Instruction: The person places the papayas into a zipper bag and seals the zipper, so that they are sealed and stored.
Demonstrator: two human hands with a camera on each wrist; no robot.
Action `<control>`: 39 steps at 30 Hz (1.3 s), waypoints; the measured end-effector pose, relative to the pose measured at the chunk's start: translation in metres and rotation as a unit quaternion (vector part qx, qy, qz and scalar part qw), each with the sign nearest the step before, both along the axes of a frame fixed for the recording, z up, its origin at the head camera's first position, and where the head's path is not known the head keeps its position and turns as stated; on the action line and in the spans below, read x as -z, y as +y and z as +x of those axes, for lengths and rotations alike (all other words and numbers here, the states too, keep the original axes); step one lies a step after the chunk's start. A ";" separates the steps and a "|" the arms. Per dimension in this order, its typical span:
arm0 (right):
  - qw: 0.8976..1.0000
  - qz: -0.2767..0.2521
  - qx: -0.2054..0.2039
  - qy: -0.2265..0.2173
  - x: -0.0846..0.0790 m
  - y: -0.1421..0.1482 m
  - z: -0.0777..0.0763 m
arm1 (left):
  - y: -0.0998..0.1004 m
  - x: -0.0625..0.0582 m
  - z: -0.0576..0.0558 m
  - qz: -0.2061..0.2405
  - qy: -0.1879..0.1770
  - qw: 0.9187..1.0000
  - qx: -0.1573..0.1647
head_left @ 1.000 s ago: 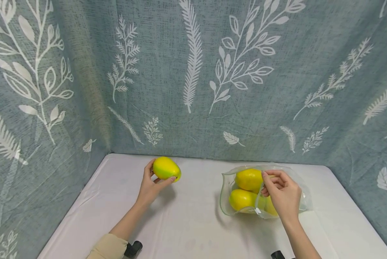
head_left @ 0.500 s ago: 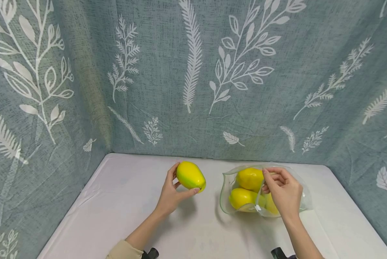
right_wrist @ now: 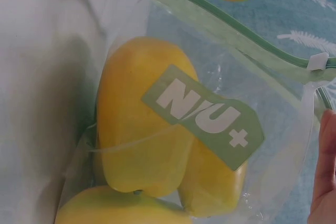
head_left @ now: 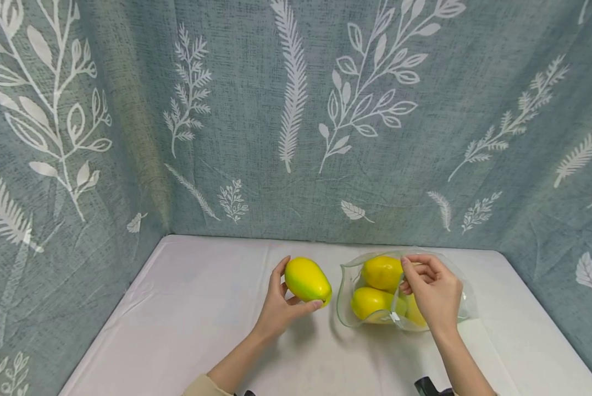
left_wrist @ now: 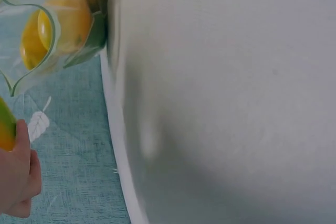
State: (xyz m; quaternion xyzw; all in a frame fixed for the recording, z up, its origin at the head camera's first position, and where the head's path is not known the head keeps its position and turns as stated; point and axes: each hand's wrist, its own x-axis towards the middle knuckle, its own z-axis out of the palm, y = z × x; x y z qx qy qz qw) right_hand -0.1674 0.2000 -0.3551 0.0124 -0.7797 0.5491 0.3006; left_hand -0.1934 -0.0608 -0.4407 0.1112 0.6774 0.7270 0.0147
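Observation:
My left hand (head_left: 276, 316) holds a yellow mango (head_left: 308, 279) with a green tinge, thumb at its lower end and fingers behind it. The mango is raised over the table, just left of the mouth of a clear zip bag (head_left: 339, 303). Inside the bag lie other mangoes (head_left: 381, 273), seen through the plastic in the right wrist view too. My right hand (head_left: 436, 294) pinches the bag's upper edge and keeps its mouth apart. A white slider (right_wrist: 317, 62) sits on the green zip strip, and a green printed label (right_wrist: 205, 119) marks the bag's side.
A white cloth covers the table (head_left: 177, 308). Behind it and along both sides hangs a blue-green curtain (head_left: 256, 137) with white leaf prints, meeting the table's back edge close behind the bag.
My left hand has carried the mango rightward and a little toward me, up close to the bag's mouth. The right hand and the bag have stayed nearly in place.

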 end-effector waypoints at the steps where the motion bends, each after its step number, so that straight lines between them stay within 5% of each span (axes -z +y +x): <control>1: 1.000 -0.002 0.000 -0.001 0.002 0.001 -0.001 | 0.000 0.001 0.000 -0.005 -0.001 1.000 -0.001; 10: 1.000 -0.006 0.010 -0.017 0.026 0.013 -0.015 | 0.002 0.003 0.003 -0.004 -0.002 1.000 0.006; 17: 1.000 -0.011 -0.004 -0.005 0.002 -0.001 0.000 | 0.001 0.003 0.005 0.010 -0.009 1.000 0.005; 30: 1.000 -0.015 -0.006 -0.012 0.005 -0.001 0.000 | 0.000 0.005 0.004 0.083 -0.007 0.996 0.018; 39: 1.000 -0.015 -0.001 -0.019 0.010 0.002 -0.004 | -0.003 0.006 0.004 0.085 -0.007 0.996 0.031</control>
